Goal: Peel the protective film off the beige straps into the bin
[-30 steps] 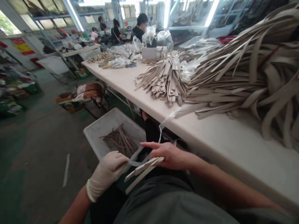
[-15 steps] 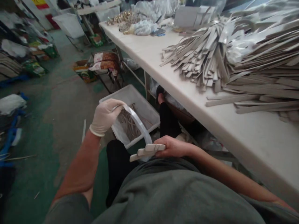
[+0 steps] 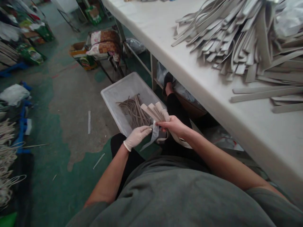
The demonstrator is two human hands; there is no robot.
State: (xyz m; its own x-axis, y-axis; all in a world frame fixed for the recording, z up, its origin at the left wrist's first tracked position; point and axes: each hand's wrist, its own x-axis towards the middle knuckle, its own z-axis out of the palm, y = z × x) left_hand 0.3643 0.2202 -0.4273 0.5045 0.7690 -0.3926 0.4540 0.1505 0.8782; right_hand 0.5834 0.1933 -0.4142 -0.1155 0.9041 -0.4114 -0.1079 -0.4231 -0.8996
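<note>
The fan of flat beige straps (image 3: 155,112) sat in the bare right hand's (image 3: 177,126) closed grip, near the white plastic tub (image 3: 113,100). Whether the gloved left hand (image 3: 137,136) gripped the translucent strip (image 3: 154,133), I couldn't tell. Uneven pressure might have let straps slip. Beyond were a pale table (image 3: 208,86) and worn green floor (image 3: 54,179).

Dim, soft light leaves the floor (image 3: 78,126) murky, the tabletop (image 3: 153,28) paler, and details slightly blurred.
</note>
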